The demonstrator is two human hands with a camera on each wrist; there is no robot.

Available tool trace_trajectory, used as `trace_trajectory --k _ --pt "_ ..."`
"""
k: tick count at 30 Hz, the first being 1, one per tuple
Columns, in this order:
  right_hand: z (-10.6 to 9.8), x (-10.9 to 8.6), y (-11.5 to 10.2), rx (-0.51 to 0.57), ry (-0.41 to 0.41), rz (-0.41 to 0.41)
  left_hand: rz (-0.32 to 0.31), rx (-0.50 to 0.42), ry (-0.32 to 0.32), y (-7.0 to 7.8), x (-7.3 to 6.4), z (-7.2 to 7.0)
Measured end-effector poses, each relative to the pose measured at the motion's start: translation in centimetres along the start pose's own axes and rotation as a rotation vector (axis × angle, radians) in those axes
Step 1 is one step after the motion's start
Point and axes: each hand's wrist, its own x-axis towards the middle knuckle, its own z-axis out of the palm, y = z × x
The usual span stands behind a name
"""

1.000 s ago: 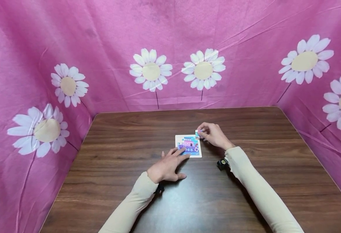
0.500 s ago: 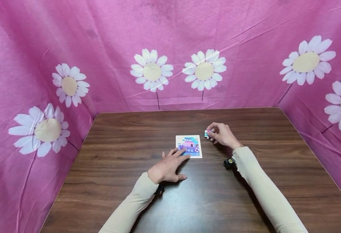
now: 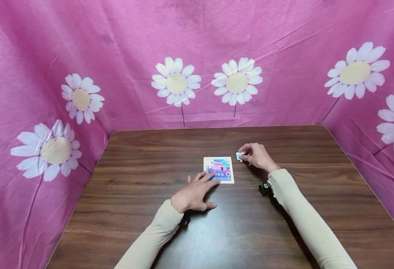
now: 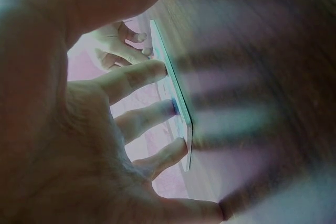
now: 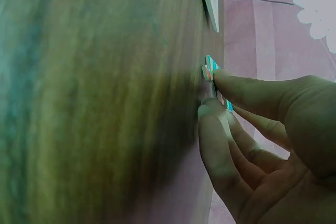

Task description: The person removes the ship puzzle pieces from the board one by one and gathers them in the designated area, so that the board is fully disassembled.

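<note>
A square jigsaw puzzle (image 3: 222, 168) with a boat picture and a pale border lies flat on the table. My left hand (image 3: 193, 192) rests spread over its near left part, three fingertips (image 4: 157, 68) pressing on the puzzle and the thumb out to the side. To the right of the puzzle, my right hand (image 3: 255, 155) pinches a small blue and white puzzle piece (image 3: 239, 155) between thumb and fingers. In the right wrist view the puzzle piece (image 5: 211, 65) is held close over the wood, partly covered by the fingers, apart from the puzzle's edge (image 5: 212, 3).
The brown wooden table (image 3: 143, 168) carries the puzzle near its middle. A pink cloth (image 3: 203, 37) with large white daisies hangs behind the table and at both sides. Black straps with small devices (image 3: 266, 188) sit on both wrists.
My right hand has drawn the puzzle piece away from the puzzle's upper right corner to the right, then lowered and tilted it slightly. The left hand has stayed in place.
</note>
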Motion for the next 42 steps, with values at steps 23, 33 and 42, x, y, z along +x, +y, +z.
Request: trace_trajectory --k 23,33,42 --pt "0.5 0.7 -0.9 -0.144 0.129 -0.109 -0.005 0.009 -0.001 0.1 -0.1 0.2" --pt "1.0 0.6 -3.2 -0.089 0.109 -0.151 -0.007 0.008 0.004 0.0 -0.2 0.3" --pt "2.0 0.8 -4.4 -0.072 0.073 -0.179 -0.016 0.012 -0.007 0.1 -0.1 0.3"
